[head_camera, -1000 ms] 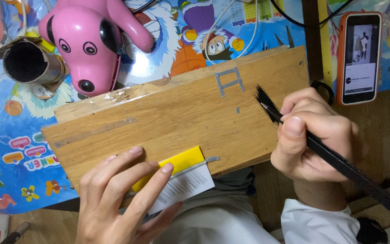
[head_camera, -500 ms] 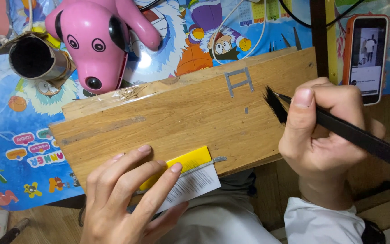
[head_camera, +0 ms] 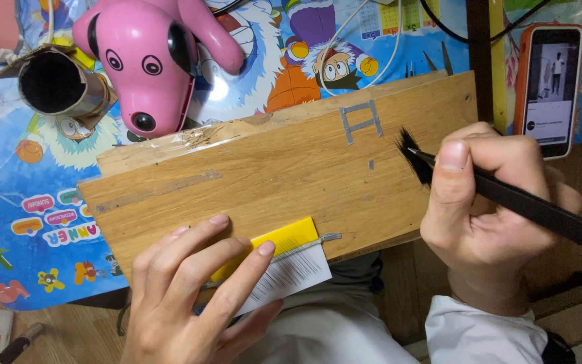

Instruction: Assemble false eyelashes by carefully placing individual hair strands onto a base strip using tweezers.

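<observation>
1 head-worn view looks steeply down, close over the wooden board [head_camera: 284, 175]; no 2nd view.

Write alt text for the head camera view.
A right hand holds a thin black brush with its bristles on a pale wooden board, near small grey painted strokes. The left hand presses a yellow and white card to the board's near edge; a pink toy dog sits behind.

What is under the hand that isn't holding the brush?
Under the left hand lies a yellow and white card, resting on the wooden board. Only the card's right part shows; the fingers cover the rest, so its full shape can't be seen.
</observation>
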